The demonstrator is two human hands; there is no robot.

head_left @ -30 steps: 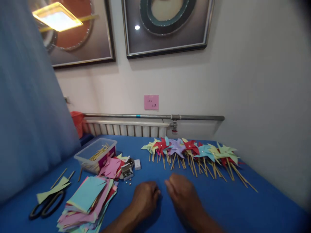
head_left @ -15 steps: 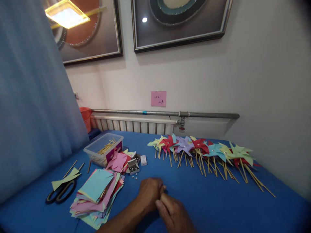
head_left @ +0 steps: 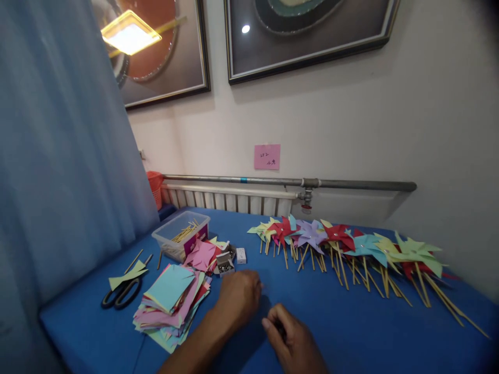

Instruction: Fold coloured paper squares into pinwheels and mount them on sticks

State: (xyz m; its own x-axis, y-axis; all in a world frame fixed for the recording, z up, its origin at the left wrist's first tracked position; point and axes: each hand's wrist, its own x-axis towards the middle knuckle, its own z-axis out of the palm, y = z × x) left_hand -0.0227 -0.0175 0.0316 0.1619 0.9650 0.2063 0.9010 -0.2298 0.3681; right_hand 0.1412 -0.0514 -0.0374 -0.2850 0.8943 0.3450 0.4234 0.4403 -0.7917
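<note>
Near the middle of the blue table, my left hand (head_left: 238, 297) is closed with its back turned up, and its fingertips are hidden. Just to the right and nearer to me, my right hand (head_left: 293, 337) curls its fingers against the thumb, leaving a dark hollow. Whatever either hand may hold is hidden or too small to name. A gap separates the two hands. Just beyond my left hand stand an open small box of metal pins (head_left: 225, 266) and a small white box (head_left: 240, 255). A stack of coloured paper (head_left: 171, 291) lies left of my left forearm.
Paper pinwheels on sticks (head_left: 312, 234) lie in a row along the back right. At left are black-handled scissors (head_left: 127, 296) under a pale green paper piece (head_left: 127, 275). A clear plastic tub (head_left: 161, 236) holds sticks, beside cut pink paper (head_left: 200, 254). A blue curtain (head_left: 78, 156) hangs left.
My hands were touching each other and are now apart, the left farther forward, the right slightly nearer to me. The whole view has shifted, so the table's things appear farther right.
</note>
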